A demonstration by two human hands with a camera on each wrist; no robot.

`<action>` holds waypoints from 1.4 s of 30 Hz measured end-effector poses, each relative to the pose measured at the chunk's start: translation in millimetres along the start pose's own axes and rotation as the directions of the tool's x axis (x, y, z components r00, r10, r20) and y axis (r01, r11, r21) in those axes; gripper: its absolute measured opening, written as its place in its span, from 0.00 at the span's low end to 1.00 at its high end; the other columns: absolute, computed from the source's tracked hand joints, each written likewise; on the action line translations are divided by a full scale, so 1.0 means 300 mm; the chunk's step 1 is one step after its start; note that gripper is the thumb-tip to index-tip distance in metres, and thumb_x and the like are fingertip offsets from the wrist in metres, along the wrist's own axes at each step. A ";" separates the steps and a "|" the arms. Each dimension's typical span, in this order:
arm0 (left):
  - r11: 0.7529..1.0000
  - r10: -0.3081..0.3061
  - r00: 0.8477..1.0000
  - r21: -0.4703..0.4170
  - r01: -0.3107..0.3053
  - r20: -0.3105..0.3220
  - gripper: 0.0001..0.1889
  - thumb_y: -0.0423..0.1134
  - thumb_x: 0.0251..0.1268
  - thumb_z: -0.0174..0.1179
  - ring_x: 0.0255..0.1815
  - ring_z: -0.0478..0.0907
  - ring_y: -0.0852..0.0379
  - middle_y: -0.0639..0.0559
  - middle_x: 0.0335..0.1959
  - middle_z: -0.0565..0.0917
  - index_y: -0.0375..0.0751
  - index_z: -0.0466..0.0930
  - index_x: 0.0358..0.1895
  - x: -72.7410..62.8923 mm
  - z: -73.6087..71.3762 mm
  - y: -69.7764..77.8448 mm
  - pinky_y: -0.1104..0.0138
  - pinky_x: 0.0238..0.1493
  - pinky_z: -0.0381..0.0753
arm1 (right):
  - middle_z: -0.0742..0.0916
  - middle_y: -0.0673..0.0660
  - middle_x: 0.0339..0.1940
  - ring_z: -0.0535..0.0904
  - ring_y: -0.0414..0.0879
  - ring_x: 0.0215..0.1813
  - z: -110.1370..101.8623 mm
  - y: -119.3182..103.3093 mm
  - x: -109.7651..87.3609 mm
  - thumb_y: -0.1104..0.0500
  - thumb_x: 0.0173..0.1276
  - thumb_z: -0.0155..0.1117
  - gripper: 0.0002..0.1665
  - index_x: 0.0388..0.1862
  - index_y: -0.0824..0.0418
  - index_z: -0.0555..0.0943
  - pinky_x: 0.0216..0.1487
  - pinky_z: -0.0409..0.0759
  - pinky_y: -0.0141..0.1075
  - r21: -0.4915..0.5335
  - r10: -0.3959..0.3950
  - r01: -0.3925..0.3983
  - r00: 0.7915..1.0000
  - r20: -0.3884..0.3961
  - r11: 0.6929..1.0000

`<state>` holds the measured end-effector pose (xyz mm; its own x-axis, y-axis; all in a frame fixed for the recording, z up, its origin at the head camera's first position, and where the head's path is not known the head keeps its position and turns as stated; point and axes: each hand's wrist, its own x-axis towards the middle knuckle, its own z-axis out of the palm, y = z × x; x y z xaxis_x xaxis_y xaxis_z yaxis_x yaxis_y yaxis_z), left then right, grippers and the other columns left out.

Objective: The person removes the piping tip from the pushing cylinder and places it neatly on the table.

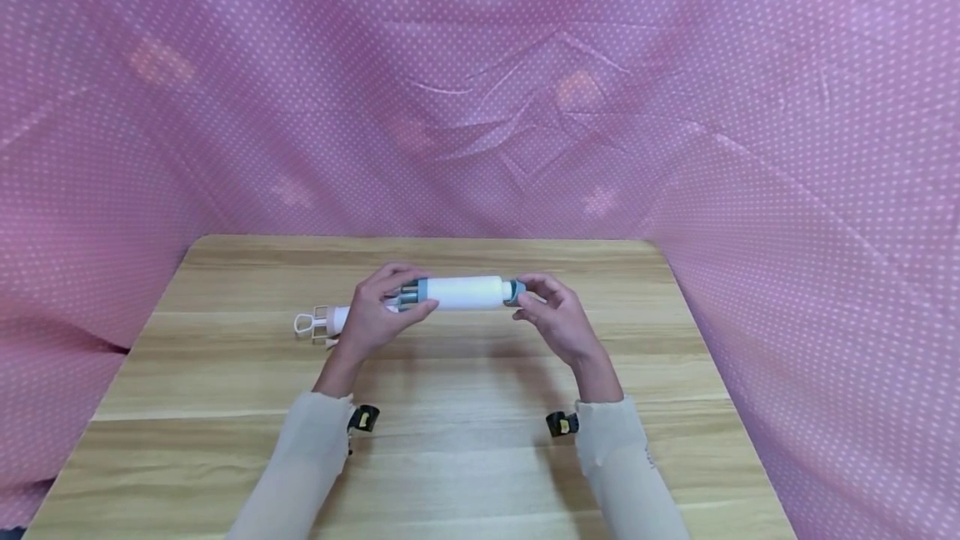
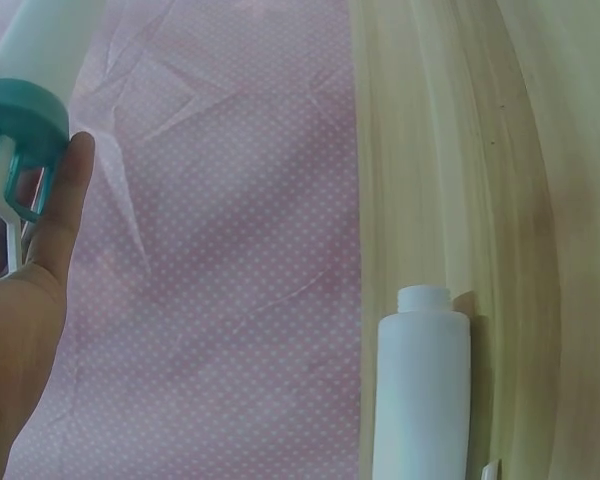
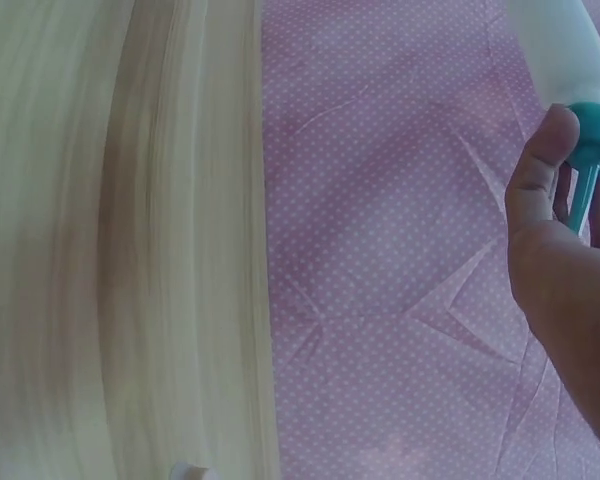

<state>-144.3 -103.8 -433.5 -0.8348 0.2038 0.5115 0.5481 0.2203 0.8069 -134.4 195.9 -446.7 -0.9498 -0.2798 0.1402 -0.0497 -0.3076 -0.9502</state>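
A white cylindrical bottle (image 1: 465, 292) with a teal collar (image 2: 25, 115) at one end and a teal cap (image 3: 592, 135) at the other is held level above the table. My left hand (image 1: 377, 312) grips the collar end, where teal struts and a white plunger-like handle show. At the opposite end my right hand (image 1: 558, 317) pinches the cap between thumb and fingers, by the bottle's narrow neck. A thin teal stem runs from the cap into the palm. Whether the cap is seated on the neck cannot be told. Some right fingers are hidden.
A second white bottle (image 2: 423, 395) with a pale frame and loop handle (image 1: 303, 323) lies on the wooden table (image 1: 465, 473), left of and partly behind my left hand. A small pale piece (image 1: 331, 343) lies beside it. Pink dotted cloth (image 1: 480, 107) surrounds the table.
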 end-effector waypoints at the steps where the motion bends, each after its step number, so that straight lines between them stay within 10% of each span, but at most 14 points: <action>1: 1.000 -0.019 1.000 0.002 0.019 0.000 0.22 0.30 0.52 0.77 0.46 0.80 0.49 0.38 0.53 0.83 0.35 0.86 0.53 0.000 0.003 -0.024 0.70 0.43 0.84 | 0.79 0.59 0.52 0.82 0.49 0.50 -0.002 0.002 -0.001 0.69 0.74 0.61 0.13 0.55 0.62 0.78 0.50 0.84 0.37 0.015 -0.001 0.001 1.000 0.000 1.000; 13: 0.965 -0.249 0.968 0.086 0.247 0.012 0.24 0.49 0.57 0.76 0.49 0.79 0.48 0.49 0.56 0.81 0.49 0.85 0.58 0.036 0.021 -0.172 0.55 0.46 0.85 | 0.82 0.57 0.49 0.83 0.49 0.47 -0.020 0.002 -0.012 0.66 0.77 0.59 0.12 0.56 0.61 0.79 0.48 0.84 0.36 0.087 0.001 -0.001 1.000 0.005 0.996; 35: 0.905 -0.402 0.914 0.133 0.405 -0.053 0.25 0.45 0.56 0.77 0.55 0.78 0.45 0.44 0.55 0.82 0.41 0.84 0.56 0.124 0.133 -0.425 0.53 0.56 0.81 | 0.83 0.57 0.46 0.83 0.48 0.46 -0.015 0.037 -0.039 0.65 0.76 0.60 0.11 0.55 0.61 0.80 0.47 0.85 0.36 0.075 0.035 -0.036 0.999 0.010 0.997; 42: 0.890 -0.441 0.897 0.137 0.435 0.016 0.28 0.46 0.58 0.75 0.57 0.77 0.42 0.40 0.58 0.81 0.37 0.82 0.60 0.142 0.164 -0.454 0.52 0.59 0.79 | 0.83 0.56 0.46 0.83 0.48 0.46 -0.011 0.042 -0.036 0.66 0.77 0.59 0.11 0.55 0.61 0.80 0.47 0.85 0.36 0.075 0.029 -0.029 1.000 0.008 0.997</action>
<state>-251.8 -78.3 -536.2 -0.9900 0.1006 0.0985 0.1317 0.4151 0.9002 -125.7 198.1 -461.2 -0.9483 -0.2959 0.1151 0.0014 -0.3662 -0.9305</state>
